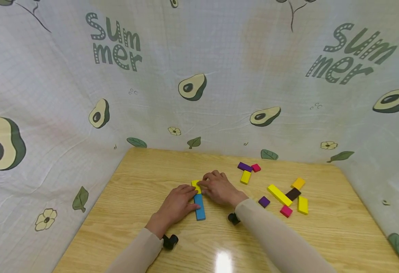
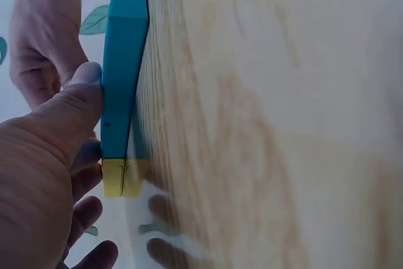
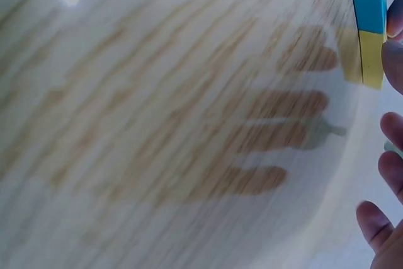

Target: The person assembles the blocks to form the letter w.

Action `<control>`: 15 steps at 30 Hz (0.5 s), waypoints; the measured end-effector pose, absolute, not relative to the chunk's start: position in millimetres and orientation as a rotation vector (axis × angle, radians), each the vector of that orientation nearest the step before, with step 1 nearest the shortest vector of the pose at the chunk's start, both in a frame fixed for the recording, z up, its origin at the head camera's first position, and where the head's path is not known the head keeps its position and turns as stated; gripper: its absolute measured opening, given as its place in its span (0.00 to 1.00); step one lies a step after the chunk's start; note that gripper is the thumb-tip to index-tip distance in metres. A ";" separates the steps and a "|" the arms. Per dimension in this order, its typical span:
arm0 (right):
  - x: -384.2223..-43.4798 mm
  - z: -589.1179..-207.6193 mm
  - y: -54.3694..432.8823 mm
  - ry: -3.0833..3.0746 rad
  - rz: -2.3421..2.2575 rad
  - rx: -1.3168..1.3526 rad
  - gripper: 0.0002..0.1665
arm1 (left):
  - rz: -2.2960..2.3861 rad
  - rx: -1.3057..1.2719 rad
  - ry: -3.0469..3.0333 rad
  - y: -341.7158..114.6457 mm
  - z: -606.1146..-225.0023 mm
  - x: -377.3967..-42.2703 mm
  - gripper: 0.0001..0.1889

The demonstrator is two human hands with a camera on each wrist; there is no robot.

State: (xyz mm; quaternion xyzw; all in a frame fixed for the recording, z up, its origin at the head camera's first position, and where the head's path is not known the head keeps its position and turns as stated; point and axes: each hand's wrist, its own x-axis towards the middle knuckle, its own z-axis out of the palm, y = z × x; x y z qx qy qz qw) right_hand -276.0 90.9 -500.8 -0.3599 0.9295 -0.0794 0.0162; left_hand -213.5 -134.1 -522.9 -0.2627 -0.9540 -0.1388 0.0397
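My left hand (image 1: pixel 178 203) lies at the left side of a blue block (image 1: pixel 200 207), its thumb on the block's edge and a forefinger touching a yellow block (image 1: pixel 197 186). In the left wrist view the thumb (image 2: pixel 79 99) rests against the blue block (image 2: pixel 124 74), the other fingers spread loosely. Blue and yellow stand end to end in a line on the table. From the right, my right hand (image 1: pixel 219 186) reaches over with a fingertip at the yellow block. The right wrist view catches only part of the yellow block (image 3: pixel 371 60) and some fingers at its edge.
Farther right on the wooden table (image 1: pixel 141 170) lie several loose blocks, among them a long yellow one (image 1: pixel 279 195), a dark brown one (image 1: pixel 293 194), a pink one (image 1: pixel 286 211) and a purple one (image 1: pixel 245 167). A white printed cloth (image 1: pixel 220 113) rises behind the table.
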 end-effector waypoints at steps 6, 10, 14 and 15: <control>-274.8 -501.0 96.2 2.924 -0.235 -1.080 0.25 | -0.442 -0.795 -2.942 -134.0 -522.6 -214.0 0.32; -271.8 -497.9 101.0 2.942 -0.249 -1.071 0.26 | -0.451 -0.797 -2.959 -134.7 -522.9 -214.5 0.34; -265.5 -491.3 108.3 2.965 -0.279 -1.068 0.27 | -0.494 -0.791 -2.988 -134.8 -524.2 -215.5 0.35; -263.4 -489.1 110.8 2.970 -0.295 -1.064 0.28 | -0.509 -0.789 -2.993 -134.7 -524.4 -215.8 0.35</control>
